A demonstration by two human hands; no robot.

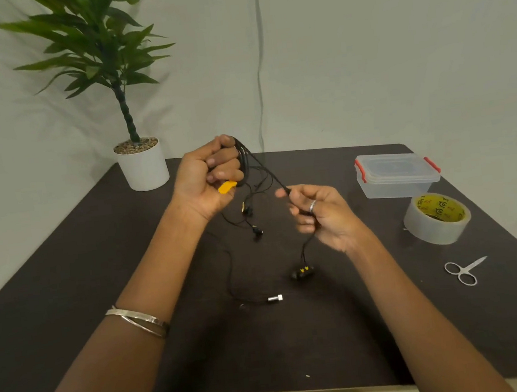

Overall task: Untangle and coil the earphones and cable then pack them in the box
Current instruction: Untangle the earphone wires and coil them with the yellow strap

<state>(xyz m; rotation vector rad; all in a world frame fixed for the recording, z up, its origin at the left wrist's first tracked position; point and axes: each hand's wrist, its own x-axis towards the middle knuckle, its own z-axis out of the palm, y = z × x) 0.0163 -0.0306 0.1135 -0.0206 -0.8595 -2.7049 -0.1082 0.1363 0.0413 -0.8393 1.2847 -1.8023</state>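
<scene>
Dark, matte table [99,276], wood-grain faint. Left hand [208,182] raised above the table's far middle, fingers curled tight round a bundle of thin black cable [243,159] — several glossy strands looped together, a small yellow tab [227,186] poking out under the fingers. From the bundle one strand runs taut down to the right hand [316,212], which pinches it between thumb and forefinger, other fingers curled in; a metal ring on one finger. Below the left hand loose strands hang, ending in two small black earbuds [256,229], dangling just over the table. Below the right hand a strand drops to a black pair of buds with yellow marks [302,271], at or on the table top — cannot tell which. A thin strand trails across the table toward the near edge, ending in a short silver cylindrical plug [276,298] lying flat. Toward the table's far right corner: box [395,175], clear plastic, rectangular, lid on with red clips, contents not discernible. Just nearer, a tape roll [436,218], clear with yellow core; nearer again, small steel scissors [464,271]. At the far left corner, a smooth white pot [142,166] with pebbles and a green plant.
</scene>
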